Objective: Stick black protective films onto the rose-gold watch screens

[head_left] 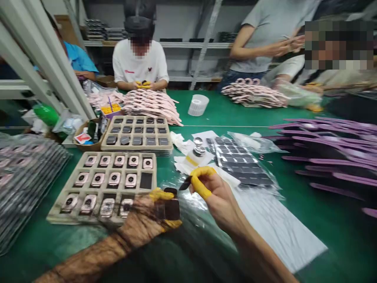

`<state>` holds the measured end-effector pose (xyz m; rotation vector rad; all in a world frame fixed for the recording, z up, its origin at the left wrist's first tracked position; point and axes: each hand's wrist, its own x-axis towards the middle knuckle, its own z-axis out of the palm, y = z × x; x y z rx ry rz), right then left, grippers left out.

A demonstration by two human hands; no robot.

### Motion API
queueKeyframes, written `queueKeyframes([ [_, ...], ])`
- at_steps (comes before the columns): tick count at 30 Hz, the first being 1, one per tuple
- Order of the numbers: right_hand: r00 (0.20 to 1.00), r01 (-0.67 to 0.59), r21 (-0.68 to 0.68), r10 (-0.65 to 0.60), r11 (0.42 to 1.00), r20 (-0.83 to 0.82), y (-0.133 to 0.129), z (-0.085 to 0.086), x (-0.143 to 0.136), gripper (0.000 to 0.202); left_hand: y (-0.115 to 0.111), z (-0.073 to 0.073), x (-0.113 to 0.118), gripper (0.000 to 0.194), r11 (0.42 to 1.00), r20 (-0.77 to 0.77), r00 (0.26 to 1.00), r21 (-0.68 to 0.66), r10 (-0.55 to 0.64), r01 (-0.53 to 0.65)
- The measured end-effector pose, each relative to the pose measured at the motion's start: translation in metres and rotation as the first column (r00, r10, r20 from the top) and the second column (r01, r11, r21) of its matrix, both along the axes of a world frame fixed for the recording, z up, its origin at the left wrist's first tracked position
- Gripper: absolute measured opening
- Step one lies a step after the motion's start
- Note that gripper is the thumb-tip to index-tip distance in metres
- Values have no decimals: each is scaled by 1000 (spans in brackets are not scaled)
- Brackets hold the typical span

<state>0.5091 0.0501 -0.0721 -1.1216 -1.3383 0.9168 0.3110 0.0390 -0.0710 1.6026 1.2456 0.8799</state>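
Bare forearms (97, 251) lie closest to the camera, the left hand (144, 214) curled with yellow-covered fingertips around a dark, glossy, rounded-rectangular watch-like piece (171, 209), while the right hand (213, 186), thumb and forefinger closed together, pinches a thin, flat black piece (185, 183) just beside it. That thin piece could slip or bend, since only its edge seems gripped, and sliding fingers could smudge the glossy one. Blur hides finer detail, but the watch-like piece looks smooth and near-black, unlike the square pink-framed watches (114, 177) in the beige tray (66, 188) left of the left hand.
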Motion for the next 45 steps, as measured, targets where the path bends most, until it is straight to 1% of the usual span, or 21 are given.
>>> queueKeyframes([
  [2,991,-127,-44,126,991,-39,0,5,3,8,1,0,0,46,998,8,1000,-58,30,-29],
  [3,986,-162,-53,160,985,-50,0,5,3,7,1,-1,-1,48,995,27,999,-90,45,-43],
  [6,980,-195,-73,191,978,-57,-3,3,2,6,2,-2,-1,52,985,83,994,-168,65,-51],
  [8,979,-200,-104,196,974,-51,-4,-1,1,7,2,-2,-1,50,979,97,993,-198,66,-45],
  [10,976,-219,-155,213,963,-49,-4,-5,1,10,3,-2,-1,50,978,98,994,-208,52,-31],
  [13,968,-251,-261,244,932,-60,-4,-6,2,20,4,-2,-2,50,977,102,995,-215,23,-1],
  [17,972,-234,-374,208,898,-108,-5,-4,3,31,4,-5,-2,52,977,75,997,-211,23,-7],
  [22,984,-177,-490,159,854,-78,-6,-3,-2,35,2,-6,-2,56,981,-8,1000,-193,17,-18],
  [25,984,-178,-532,157,828,-85,-7,-3,-7,36,3,-7,-3,56,986,-35,999,-168,-2,-4],
  [28,984,-176,-553,155,815,-85,-9,-4,-8,36,3,-10,-4,56,989,-25,1000,-144,-16,12],
  [33,988,-154,-547,140,823,-68,-12,-6,-5,36,2,-15,-3,53,993,-31,999,-122,-12,8],
  [39,991,-129,-539,133,832,-32,-12,-6,-10,36,3,-13,-3,53,994,-58,998,-113,-13,7],
  [42,990,-127,-524,144,842,-7,-13,-6,-10,34,3,-11,-3,51,997,-107,994,-71,-18,10],
  [45,989,-124,-520,149,845,6,-14,-5,-9,36,3,-11,-4,50,999,-129,992,-42,-15,10],
])
